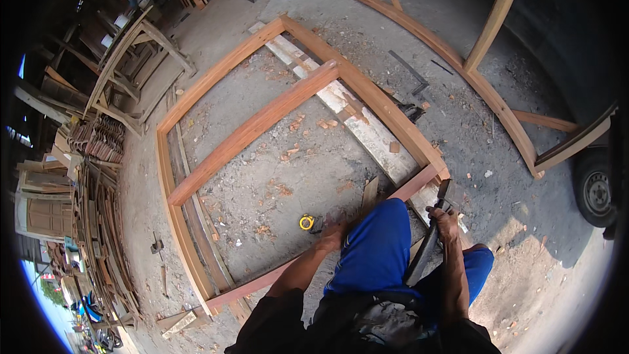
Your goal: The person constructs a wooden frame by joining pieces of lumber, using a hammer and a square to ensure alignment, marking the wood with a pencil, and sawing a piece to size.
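A rectangular frame of reddish-brown timber (226, 82) lies over the floor, with a crosspiece (255, 131) joining its two long sides. My right hand (445, 221) is closed round a long dark tool (427, 249), held beside the frame's near right corner; its kind is unclear. The tool's upper end is close to that corner. My left hand (335, 235) is by the near rail, left of my blue-clad knee. Its fingers are blurred and partly hidden. Left of that hand, a yellow tape measure (306, 222) sits on the floor inside the frame.
A whitish plank (367, 128) runs under the frame's right side. Another wooden frame (452, 52) stands at the far right near a vehicle wheel (596, 191). A wooden bench (157, 36) and stacked boards (105, 223) are at the left. Wood chips litter the floor.
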{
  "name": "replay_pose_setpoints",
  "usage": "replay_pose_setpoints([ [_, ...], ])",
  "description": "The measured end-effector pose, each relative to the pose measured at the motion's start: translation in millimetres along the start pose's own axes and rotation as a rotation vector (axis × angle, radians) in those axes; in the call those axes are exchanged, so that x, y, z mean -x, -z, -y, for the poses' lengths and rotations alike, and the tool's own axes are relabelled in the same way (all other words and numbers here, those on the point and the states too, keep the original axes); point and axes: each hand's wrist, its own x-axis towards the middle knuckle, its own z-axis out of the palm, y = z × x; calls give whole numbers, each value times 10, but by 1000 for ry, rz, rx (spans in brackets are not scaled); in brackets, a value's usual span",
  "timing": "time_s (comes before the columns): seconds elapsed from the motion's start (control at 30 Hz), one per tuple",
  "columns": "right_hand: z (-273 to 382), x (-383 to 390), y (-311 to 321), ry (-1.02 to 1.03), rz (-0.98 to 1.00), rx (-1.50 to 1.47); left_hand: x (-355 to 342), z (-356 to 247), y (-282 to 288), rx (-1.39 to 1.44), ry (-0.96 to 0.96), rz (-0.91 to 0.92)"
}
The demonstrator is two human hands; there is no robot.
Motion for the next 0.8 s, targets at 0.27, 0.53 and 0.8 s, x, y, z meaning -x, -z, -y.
replay_pose_setpoints([
  [0.27,874,-660,-414,187,47,370,-2141,-560,1273,450,399,96],
  [0.53,1378,-1331,37,250,13,962,-2685,-1859,657,486,510,-150],
  [0.8,1147,-2916,-707,238,106,1268,-2787,-1930,839,419,569,-231],
])
